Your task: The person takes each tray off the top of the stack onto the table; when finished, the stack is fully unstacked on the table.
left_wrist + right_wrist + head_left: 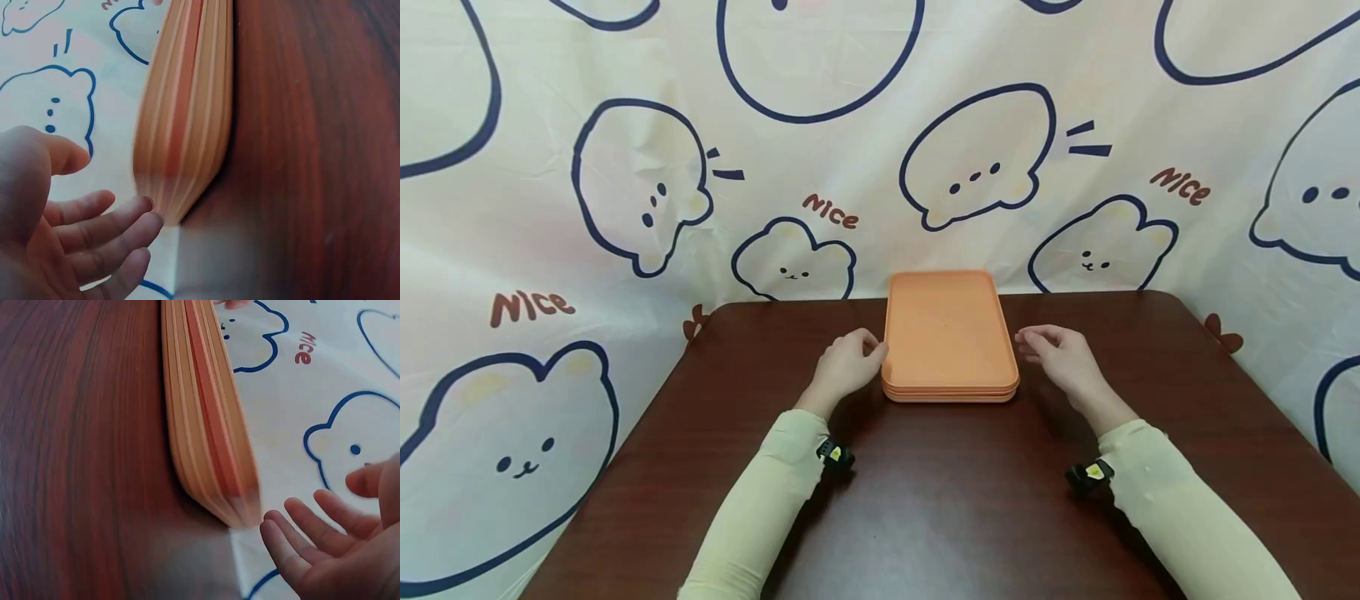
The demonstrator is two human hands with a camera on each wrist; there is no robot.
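The stack of orange trays (951,329) sits at the far edge of the brown table (940,492), with wide wood on 3 sides. My left hand (847,365) is by its left edge; I can't tell if they touch. My right hand (1063,360) is just off its right edge. Both thumbs stand apart from my loose fingers.

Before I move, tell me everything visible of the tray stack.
The tray stack is orange, plastic-looking, rectangular, layered, with rounded corners, a low rim and one redder side band. It rests flat on the brown table, toward the far edge. The left grip is by its left side, the right grip by its right; whether either touches is unclear.
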